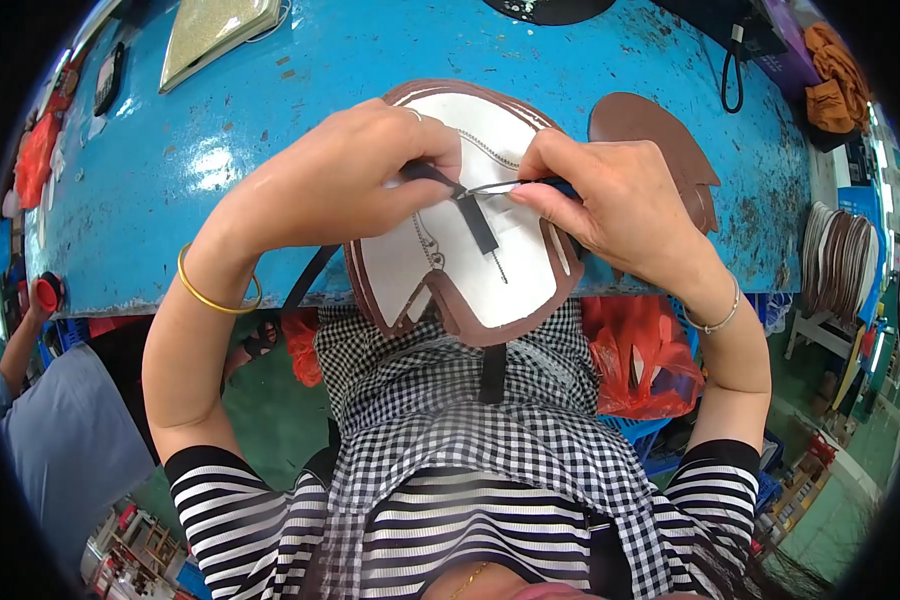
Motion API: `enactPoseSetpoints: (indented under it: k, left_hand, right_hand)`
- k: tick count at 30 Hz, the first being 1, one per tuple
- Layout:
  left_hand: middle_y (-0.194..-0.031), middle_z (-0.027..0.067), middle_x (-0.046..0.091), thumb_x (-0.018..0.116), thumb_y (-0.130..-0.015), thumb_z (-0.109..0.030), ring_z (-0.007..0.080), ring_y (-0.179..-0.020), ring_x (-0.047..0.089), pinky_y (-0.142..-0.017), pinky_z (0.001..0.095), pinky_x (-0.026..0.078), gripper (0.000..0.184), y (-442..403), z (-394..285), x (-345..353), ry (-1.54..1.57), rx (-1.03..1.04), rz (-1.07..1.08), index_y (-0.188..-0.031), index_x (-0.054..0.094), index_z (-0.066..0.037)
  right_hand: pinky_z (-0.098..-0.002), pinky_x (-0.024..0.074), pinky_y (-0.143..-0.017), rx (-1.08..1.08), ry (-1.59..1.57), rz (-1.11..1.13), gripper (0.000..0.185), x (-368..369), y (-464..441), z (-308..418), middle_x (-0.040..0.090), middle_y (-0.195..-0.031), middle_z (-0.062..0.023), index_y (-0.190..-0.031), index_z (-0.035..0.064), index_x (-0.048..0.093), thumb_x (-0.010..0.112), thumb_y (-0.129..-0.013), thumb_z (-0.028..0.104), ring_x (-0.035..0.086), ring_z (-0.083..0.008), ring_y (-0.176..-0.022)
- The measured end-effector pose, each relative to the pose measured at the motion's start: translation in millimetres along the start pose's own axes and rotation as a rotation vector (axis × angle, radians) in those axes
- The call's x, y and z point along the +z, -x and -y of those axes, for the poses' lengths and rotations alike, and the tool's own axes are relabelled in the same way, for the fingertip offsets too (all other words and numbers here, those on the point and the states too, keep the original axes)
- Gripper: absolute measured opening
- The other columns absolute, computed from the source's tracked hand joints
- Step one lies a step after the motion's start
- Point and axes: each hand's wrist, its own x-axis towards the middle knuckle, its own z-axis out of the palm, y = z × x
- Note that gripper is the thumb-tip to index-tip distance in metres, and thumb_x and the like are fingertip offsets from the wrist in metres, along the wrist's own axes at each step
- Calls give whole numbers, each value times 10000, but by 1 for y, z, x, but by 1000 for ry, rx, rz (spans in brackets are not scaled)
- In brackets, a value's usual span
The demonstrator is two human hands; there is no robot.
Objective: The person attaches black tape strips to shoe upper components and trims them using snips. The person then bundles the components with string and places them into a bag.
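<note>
Black cord (492,185), one length, is pinched between the right hand's (620,200) thumb and forefinger; the left hand (335,180) grips one black strap (428,174). Between both grips, slightly below, one black tab (478,222) ends in one short chain (501,267), over brown-and-white panels (450,235), too overlapped to count, at the blue table's (340,50) edge.

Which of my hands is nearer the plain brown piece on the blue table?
Your right hand. In this view it overlaps the near edge of the brown piece; your left hand is farther off, over the white panel's left side.
</note>
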Motion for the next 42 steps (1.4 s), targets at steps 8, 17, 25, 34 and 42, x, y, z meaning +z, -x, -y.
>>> enactPoseSetpoints:
  k: [8, 17, 25, 34, 42]
  left_hand:
    - [-856, 65, 617, 665, -837, -122, 273, -841, 552, -829, 374, 434, 119, -3, -1, -1, 7, -21, 24, -919, 601, -64]
    - [-853, 19, 612, 652, -873, -99, 149, -717, 526, -669, 271, 429, 123, 6, 7, 5, 206, 17, -215, -971, 612, -35]
    - [-727, -59, 564, 622, -948, -145, -34, -537, 339, -457, 159, 185, 165, 33, 7, -33, 654, -214, -686, -1083, 681, -70]
    - [-800, 8, 631, 584, -974, -140, -17, -556, 425, -485, 146, 251, 187, 42, -24, -63, 415, -201, -648, -1100, 641, -14]
    - [-767, 46, 661, 755, -786, -38, 106, -666, 603, -634, 240, 475, 83, 3, -35, -30, 408, -65, -105, -808, 681, -9]
  right_hand:
    - [-412, 456, -530, -86, 1, 62, 320, 3, -16, -1, 631, -653, -89, -900, 99, 583, 630, -890, 415, 632, -297, -624]
    - [-380, 463, -524, -92, -96, -38, 301, 11, -5, -8, 627, -674, -72, -904, 99, 571, 671, -865, 380, 631, -268, -614]
    - [-297, 496, -479, -123, 249, -71, 339, 26, 19, 57, 666, -1112, -137, -1066, 23, 587, 700, -790, 183, 619, -194, -568]
    - [-289, 486, -483, -120, -40, -286, 216, 39, 9, 40, 698, -913, -184, -996, 5, 645, 623, -814, 119, 603, -171, -518]
    - [-235, 500, -717, 780, -1117, -845, 358, -7, 91, -44, 648, -1065, -55, -1286, -29, 546, 516, -1011, 198, 634, -100, -841]
